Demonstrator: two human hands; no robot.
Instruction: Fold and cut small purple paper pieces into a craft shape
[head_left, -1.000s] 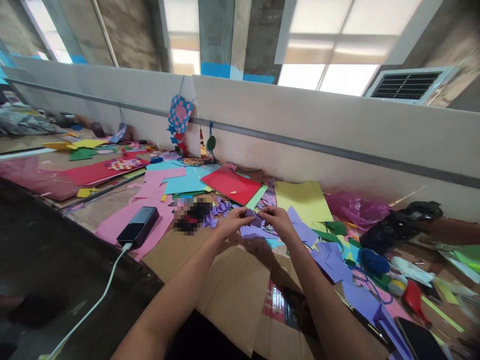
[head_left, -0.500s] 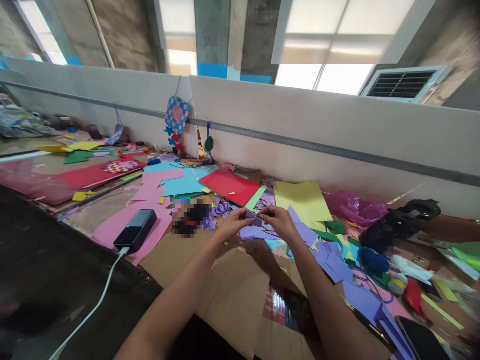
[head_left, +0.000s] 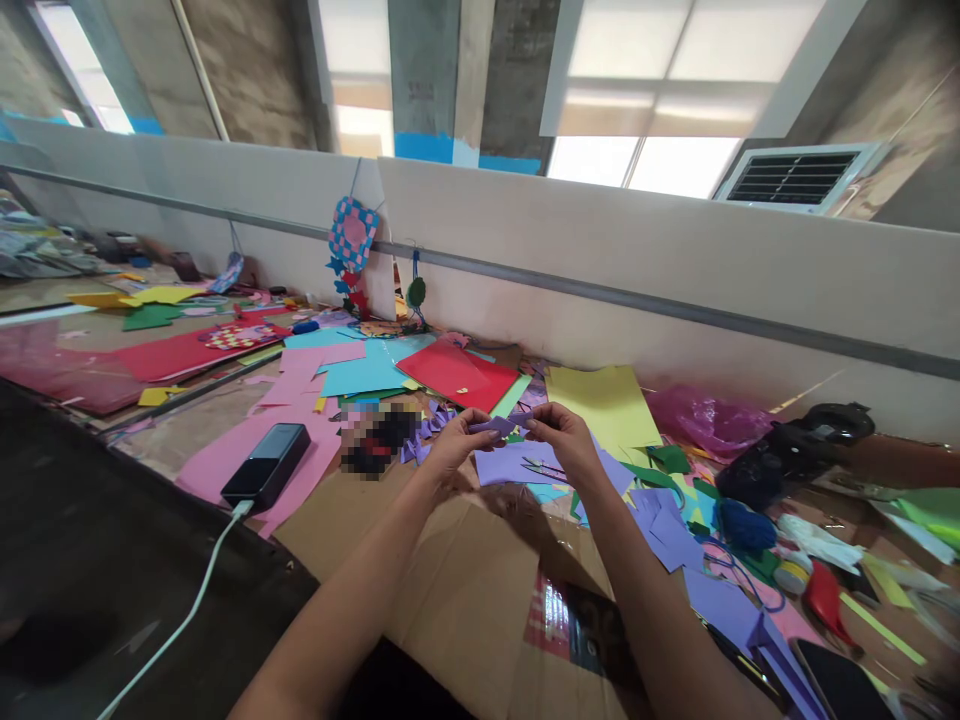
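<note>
A small folded piece of purple paper (head_left: 501, 428) stretches between my two hands above the worktable. My left hand (head_left: 466, 440) pinches its left end between thumb and fingers. Its right end is in the pinch of my right hand (head_left: 559, 432). Under the right hand lies a pair of scissors (head_left: 541, 467), partly covered by that hand, on a purple sheet (head_left: 504, 468). Purple paper scraps (head_left: 433, 428) lie beside my left hand. More purple pieces (head_left: 666, 525) are spread out right of my right forearm.
A power bank (head_left: 268, 466) with a white cable rests on pink paper at left. Brown cardboard (head_left: 457, 590) lies under my forearms. Red (head_left: 450, 372), blue and yellow sheets (head_left: 604, 400) lie toward the wall. Blue yarn (head_left: 746, 527) and a phone (head_left: 844, 680) are at right.
The purple paper has turned and now shows as a longer strip between my hands. My right hand has shifted slightly, and more of the scissors shows.
</note>
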